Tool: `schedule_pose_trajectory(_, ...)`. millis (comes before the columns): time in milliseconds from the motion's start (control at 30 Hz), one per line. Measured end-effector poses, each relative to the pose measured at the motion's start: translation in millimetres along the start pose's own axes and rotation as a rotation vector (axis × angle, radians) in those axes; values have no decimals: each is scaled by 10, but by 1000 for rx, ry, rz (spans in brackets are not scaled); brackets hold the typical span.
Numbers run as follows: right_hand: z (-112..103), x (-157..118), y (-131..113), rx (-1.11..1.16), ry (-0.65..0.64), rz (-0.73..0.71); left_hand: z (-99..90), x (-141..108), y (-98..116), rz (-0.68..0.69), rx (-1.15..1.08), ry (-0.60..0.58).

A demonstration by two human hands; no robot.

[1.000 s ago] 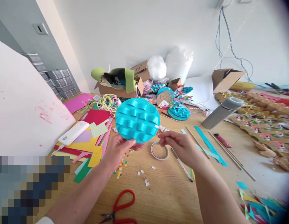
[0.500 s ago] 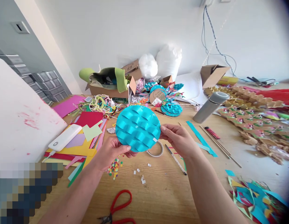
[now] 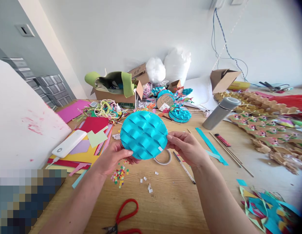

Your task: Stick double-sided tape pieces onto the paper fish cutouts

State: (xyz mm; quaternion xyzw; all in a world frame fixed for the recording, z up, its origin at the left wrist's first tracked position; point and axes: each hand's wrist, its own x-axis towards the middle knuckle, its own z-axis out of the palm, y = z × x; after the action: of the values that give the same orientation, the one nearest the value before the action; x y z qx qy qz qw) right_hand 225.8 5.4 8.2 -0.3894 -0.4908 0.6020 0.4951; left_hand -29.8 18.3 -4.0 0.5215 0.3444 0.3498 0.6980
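Note:
Held up above the table is a round turquoise paper disc (image 3: 144, 134) covered in rows of raised curved paper strips. My left hand (image 3: 118, 156) pinches its lower left edge, thumb on the front and fingers behind. At the right edge, my right hand (image 3: 181, 143) grips it between thumb and fingers. A small white piece (image 3: 160, 149) sits on the disc's lower right. Behind and below the disc lies a roll of tape (image 3: 169, 157), partly hidden. Red-handled scissors (image 3: 126, 213) rest on the table nearest me, cut off by the frame.
Paper sheets (image 3: 96, 125) and a white power bank (image 3: 69, 143) lie left. Paper dots (image 3: 119, 175) and a pen (image 3: 183, 167) are in front. At right stand a grey bottle (image 3: 220, 113), with turquoise strips (image 3: 210, 144), sticks (image 3: 232, 154) and paper scraps (image 3: 268, 208). Turquoise discs (image 3: 180, 115) lie behind.
The disc has turned slightly in my hands, so the white piece on it sits a little lower and further left. Both hands keep their hold.

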Motion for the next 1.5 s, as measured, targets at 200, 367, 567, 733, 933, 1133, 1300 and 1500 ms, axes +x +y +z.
schedule_pose_trajectory(200,187,49,140,193,191,-68,91,52,-23,37,-313,36)
schedule_pose_trajectory(367,368,76,278,290,277,-74,285,68,-143,96,-263,107)
schedule_pose_trajectory(567,526,56,357,328,255,-74,426,74,-233,146,-237,261)
schedule_pose_trajectory(733,597,42,395,308,277,-109,436,88,-253,144,-267,355)
schedule_pose_trajectory(933,641,21,470,266,296,-152,436,86,-258,140,-276,408)
schedule_pose_trajectory(1133,652,10,529,240,288,-171,463,87,-270,144,-322,447)
schedule_pose_trajectory(1300,620,17,536,130,278,-150,445,91,-256,154,-359,478)
schedule_pose_trajectory(1500,636,-20,466,-85,397,-239,362,93,-148,198,-333,528)
